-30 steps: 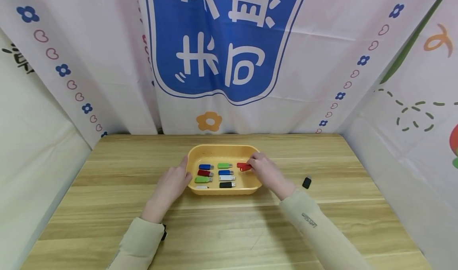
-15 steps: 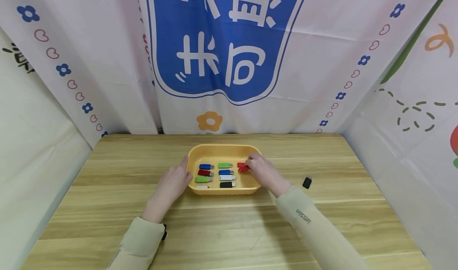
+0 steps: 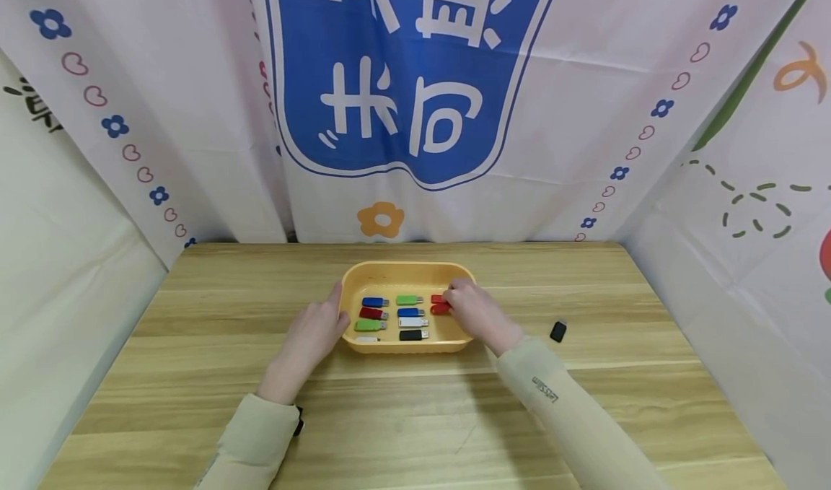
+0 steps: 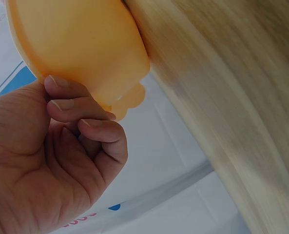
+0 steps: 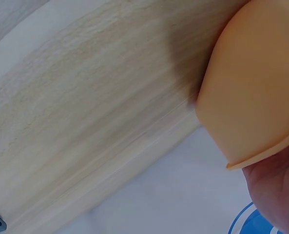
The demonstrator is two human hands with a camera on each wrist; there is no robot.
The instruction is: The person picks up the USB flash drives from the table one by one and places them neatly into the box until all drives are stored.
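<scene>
A yellow plastic tray (image 3: 409, 268) stands on the wooden table, with USB sticks laid in columns inside. My left hand (image 3: 314, 331) grips the tray's left end; the left wrist view has curled fingers (image 4: 68, 103) against its outer wall. Over the right rim reaches my right hand (image 3: 477, 313), pinching a red USB stick (image 3: 439, 309) low in the tray, just in front of another red stick (image 3: 437, 299). The middle column holds a green stick (image 3: 407, 300), a blue one (image 3: 409, 312), a white one (image 3: 410, 322) and a black one (image 3: 412, 335).
In the left column lie a blue stick (image 3: 373, 302), a dark red one (image 3: 372, 314), a green one (image 3: 368, 325) and a partly hidden white one (image 3: 366, 339). A black USB stick (image 3: 557, 331) lies on the table (image 3: 415, 425) to the right. A printed curtain (image 3: 552, 208) hangs behind.
My right hand has shifted slightly left and lowered the red stick, turning it from slanted to nearly level alongside the other red one. The left hand has stayed at the tray's end.
</scene>
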